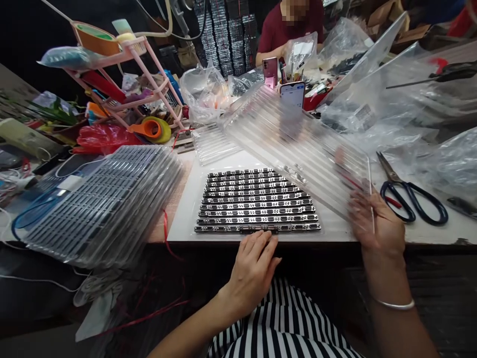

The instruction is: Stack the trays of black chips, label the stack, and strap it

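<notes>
My right hand [382, 219] grips the near right edge of a clear ribbed plastic tray [316, 144], which is tilted up and blurred. Under its lower left side lies another clear tray holding several rows of metal-faced connectors [257, 204], black and silver. At the front of these rows, my left hand [255, 266] rests its outstretched fingertips on a short black strip [257, 230] by the nearest row. Its thumb stands apart from the fingers, and the fingertips' undersides are hidden.
Stacked filled trays [100, 204] stand at the left. Blue-handled scissors [404, 194] lie at the right, near clear plastic bags [428, 144]. A pink rack [122, 74] and a phone [292, 94] stand behind. Across the table sits a person in a dark red shirt [268, 30].
</notes>
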`<state>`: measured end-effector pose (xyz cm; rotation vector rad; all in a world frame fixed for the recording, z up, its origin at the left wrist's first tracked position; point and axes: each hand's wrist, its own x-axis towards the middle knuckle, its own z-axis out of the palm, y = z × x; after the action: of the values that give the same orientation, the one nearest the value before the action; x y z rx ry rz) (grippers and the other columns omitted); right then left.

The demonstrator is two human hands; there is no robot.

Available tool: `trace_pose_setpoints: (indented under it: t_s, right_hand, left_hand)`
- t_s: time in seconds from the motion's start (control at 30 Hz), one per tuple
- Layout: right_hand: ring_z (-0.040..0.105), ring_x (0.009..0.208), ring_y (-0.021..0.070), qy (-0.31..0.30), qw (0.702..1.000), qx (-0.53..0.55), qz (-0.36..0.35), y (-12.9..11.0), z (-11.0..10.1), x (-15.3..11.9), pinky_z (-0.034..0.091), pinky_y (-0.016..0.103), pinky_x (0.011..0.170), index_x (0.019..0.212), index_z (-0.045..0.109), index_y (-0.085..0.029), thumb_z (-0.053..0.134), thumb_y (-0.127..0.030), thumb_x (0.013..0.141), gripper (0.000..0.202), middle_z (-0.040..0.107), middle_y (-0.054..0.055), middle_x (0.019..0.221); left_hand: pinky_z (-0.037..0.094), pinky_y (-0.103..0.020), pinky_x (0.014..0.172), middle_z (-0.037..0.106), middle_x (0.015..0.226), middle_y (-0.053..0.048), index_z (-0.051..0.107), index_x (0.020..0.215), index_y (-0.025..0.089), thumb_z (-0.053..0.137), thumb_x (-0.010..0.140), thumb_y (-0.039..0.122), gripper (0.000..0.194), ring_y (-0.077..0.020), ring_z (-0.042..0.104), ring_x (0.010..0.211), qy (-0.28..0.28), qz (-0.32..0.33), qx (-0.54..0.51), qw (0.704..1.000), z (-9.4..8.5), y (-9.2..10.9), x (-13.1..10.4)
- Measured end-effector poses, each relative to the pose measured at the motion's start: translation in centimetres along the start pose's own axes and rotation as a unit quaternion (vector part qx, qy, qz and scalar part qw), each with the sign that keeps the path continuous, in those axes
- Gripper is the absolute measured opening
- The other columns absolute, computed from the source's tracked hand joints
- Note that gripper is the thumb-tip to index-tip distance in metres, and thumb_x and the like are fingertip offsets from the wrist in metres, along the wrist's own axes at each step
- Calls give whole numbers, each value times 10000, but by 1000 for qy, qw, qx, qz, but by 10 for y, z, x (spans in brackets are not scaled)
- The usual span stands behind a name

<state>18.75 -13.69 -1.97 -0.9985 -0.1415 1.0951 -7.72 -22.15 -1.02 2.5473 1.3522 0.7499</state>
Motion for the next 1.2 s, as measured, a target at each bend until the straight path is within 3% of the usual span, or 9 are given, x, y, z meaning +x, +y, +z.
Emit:
trace_pose_setpoints:
  t_s: [0.2, 0.4, 0.53, 0.63, 0.73, 1.0, 1.13, 1.2]
  right_hand:
    - [623, 543, 116, 12, 1000, -4, -1, 0, -2, 1, 499, 164, 455, 970, 656, -94, 386, -80, 863, 290, 671, 84, 689]
    - [611, 511, 115, 5, 1000, -16, -14, 1, -6, 3, 517, 165, 431, 940, 677, -95, 377, -73, 857, 311, 677, 91, 699]
    - [645, 545, 125, 13, 999, -31, -15, 2, -9, 4, 546, 168, 461, 937, 692, -98, 384, -86, 870, 315, 688, 91, 708]
    - [641, 529, 113, 18, 999, -42, -12, 2, -11, 5, 548, 156, 459, 937, 700, -114, 393, -90, 874, 315, 695, 75, 709]
    - [632, 514, 104, 27, 998, -48, -8, 1, -12, 6, 554, 156, 460, 924, 706, -136, 395, -96, 880, 318, 696, 57, 709]
    - [626, 565, 83, 47, 996, -71, -12, 1, -11, 8, 543, 138, 470, 854, 708, -164, 411, -107, 881, 304, 671, 32, 716]
    - [599, 616, 83, 100, 993, -57, -33, -2, -17, 3, 508, 164, 465, 762, 683, -198, 449, -156, 841, 251, 631, 36, 753]
    - [593, 660, 120, 67, 988, -122, -73, -6, -28, -5, 502, 237, 462, 825, 688, -229, 423, -270, 844, 269, 629, 60, 839]
  left_hand:
    - [498, -433, 918, 657, 1121, -126, 539, 1225, 134, 468, 915, 182, 321, -232, 596, 1046, -3, 16, -9, 1000, 2, -3, 3]
    - [464, -452, 976, 629, 1201, -121, 503, 1273, 115, 497, 907, 216, 380, -249, 562, 1110, -39, 20, 10, 999, 5, -6, 4]
    - [460, -409, 997, 646, 1141, -116, 558, 1172, 114, 525, 879, 140, 296, -222, 560, 1113, 30, 26, -45, 998, -5, -9, -2]
    - [474, -403, 969, 659, 1074, -109, 575, 1134, 122, 535, 858, 88, 281, -214, 572, 1073, 88, -23, -41, 995, -13, -14, -9]
    - [488, -410, 934, 661, 1061, -109, 577, 1137, 125, 531, 867, 108, 274, -217, 588, 1034, 82, -65, 0, 994, -17, -21, -16]
    - [481, -429, 939, 655, 1099, -133, 559, 1193, 78, 525, 875, 126, 323, -239, 587, 1038, 27, -26, 22, 999, -12, -33, -15]
    - [482, -396, 928, 656, 1066, -114, 568, 1166, 100, 536, 870, 114, 298, -209, 587, 1016, 35, -17, -43, 998, -19, -36, -15]
    - [477, -368, 926, 657, 1043, -94, 577, 1138, 126, 542, 862, 91, 280, -184, 588, 1005, 62, -12, -84, 994, -25, -40, -16]
